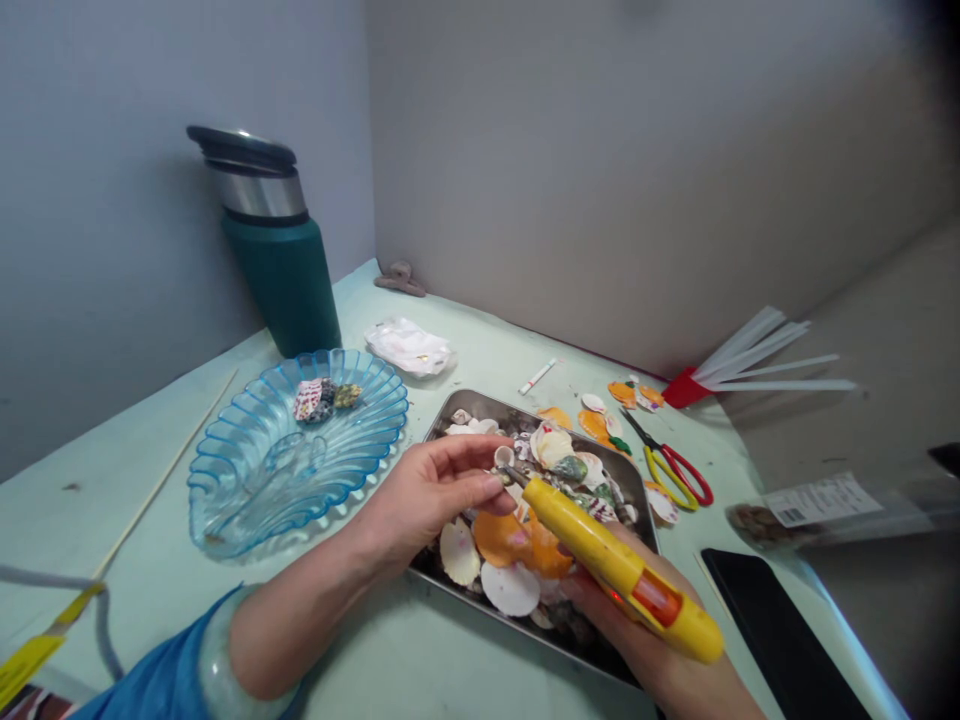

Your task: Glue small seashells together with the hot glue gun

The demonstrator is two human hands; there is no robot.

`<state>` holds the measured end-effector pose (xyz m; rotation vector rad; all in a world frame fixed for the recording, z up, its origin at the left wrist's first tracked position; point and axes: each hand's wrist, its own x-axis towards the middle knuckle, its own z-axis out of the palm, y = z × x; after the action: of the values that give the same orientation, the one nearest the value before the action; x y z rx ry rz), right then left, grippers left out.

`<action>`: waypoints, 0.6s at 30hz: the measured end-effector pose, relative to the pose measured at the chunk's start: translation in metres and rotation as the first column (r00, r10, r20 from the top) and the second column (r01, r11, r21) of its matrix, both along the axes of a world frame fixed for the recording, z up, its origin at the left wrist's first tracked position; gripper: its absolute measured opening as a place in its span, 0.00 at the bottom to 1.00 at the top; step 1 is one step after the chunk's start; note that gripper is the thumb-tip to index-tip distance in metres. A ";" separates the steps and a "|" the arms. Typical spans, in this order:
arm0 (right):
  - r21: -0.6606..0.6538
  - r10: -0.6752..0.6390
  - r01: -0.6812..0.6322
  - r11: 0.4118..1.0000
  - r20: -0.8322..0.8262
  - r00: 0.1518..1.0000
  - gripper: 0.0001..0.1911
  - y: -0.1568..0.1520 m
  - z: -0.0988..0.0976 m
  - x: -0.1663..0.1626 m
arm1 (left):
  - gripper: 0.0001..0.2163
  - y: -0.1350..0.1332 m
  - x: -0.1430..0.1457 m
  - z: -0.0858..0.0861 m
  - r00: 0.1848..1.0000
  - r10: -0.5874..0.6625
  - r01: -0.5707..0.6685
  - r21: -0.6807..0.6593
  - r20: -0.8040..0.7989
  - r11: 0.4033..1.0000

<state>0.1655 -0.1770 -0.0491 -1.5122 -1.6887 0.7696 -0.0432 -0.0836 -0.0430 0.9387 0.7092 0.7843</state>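
Observation:
My right hand [637,610] grips a yellow hot glue gun [600,545] from below, its metal nozzle pointing left. The nozzle tip meets a small whitish shell [504,457] pinched between the thumb and fingers of my left hand [450,480]. Both hands are over a metal tray [645,500] heaped with shells; orange scallop shells [510,540] and a white scallop shell [510,590] lie near its front. To the left, a blue clear shell-shaped dish [255,460] holds a few shells [315,398] near its back.
Red-and-yellow scissors [671,475], loose shells and a red holder of glue sticks [686,388] lie to the right. Beyond are a plastic bag [817,510] and a black flat object [780,630]. A green bottle [285,280], white packet [409,347] and thin stick [169,470] lie around the dish.

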 end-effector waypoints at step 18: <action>0.042 0.038 -0.040 0.998 0.058 0.998 0.05 0.002 -0.001 0.000 | 0.18 0.000 0.000 -0.001 1.000 -0.012 0.012 0.018 0.005 1.000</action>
<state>0.1658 -0.1754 -0.0497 -1.4881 -1.7704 0.7116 -0.0432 -0.0837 -0.0443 0.9556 0.6929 0.7835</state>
